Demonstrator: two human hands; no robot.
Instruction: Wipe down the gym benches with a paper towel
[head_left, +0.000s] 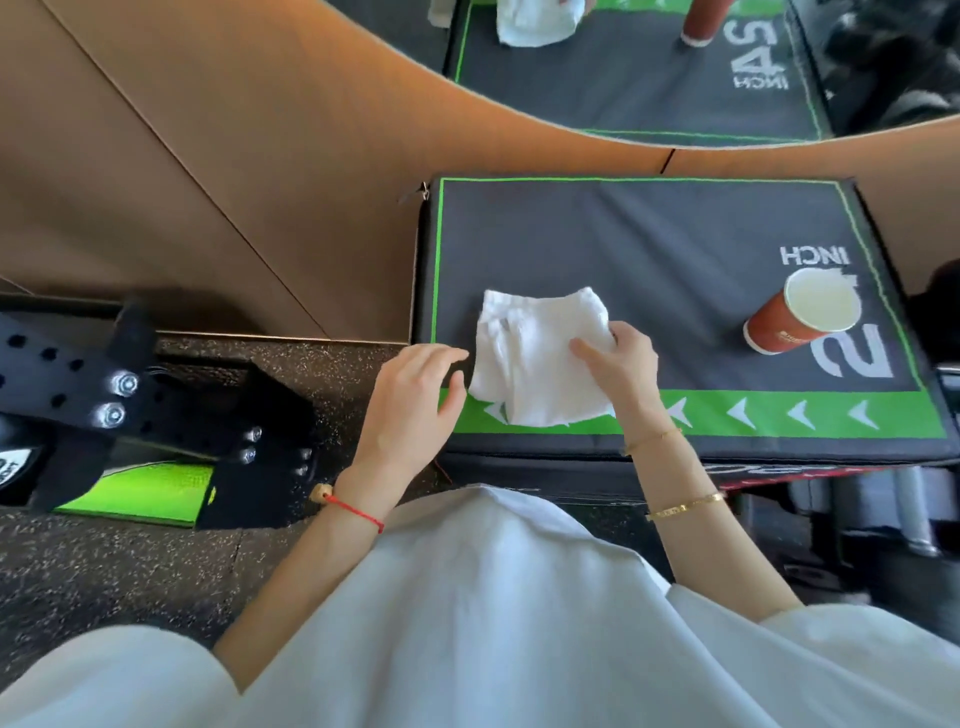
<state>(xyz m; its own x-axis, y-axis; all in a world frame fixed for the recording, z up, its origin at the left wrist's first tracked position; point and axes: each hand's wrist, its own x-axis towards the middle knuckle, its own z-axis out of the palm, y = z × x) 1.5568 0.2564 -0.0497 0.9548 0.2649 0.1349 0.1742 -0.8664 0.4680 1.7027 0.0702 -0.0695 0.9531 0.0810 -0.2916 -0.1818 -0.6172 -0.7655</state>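
Head view: the paper towel (540, 358) lies folded and rumpled on the near-left part of the padded bench top (649, 249), its lower edge overlapping the green band along the near side. Its longer side runs roughly from 11 o'clock to 5 o'clock across the pad.

The right hand (621, 366) is the nearer one: it sits at the towel's 3 o'clock edge, thumb laid over the top layer and fingers curled round the edge, so it grips the towel. Whether the fingertips go under the sheet is hidden by the hand itself.

The left hand (415, 400) hovers just off the towel's 9 o'clock edge, fingers loosely spread and holding nothing; it looks apart from the paper, though the gap is narrow and hard to judge.

The unwiped dark surface stretches from the towel toward 12 and 2 o'clock, so the stroke likely runs that way. A red paper cup (795, 317) stands tilted-looking at 3 o'clock of the towel, well apart, on the printed lettering, in the path of a rightward sweep.

The bench's right side is cut off by the frame edge. A mirror (649, 62) at 12 o'clock repeats towel and cup.
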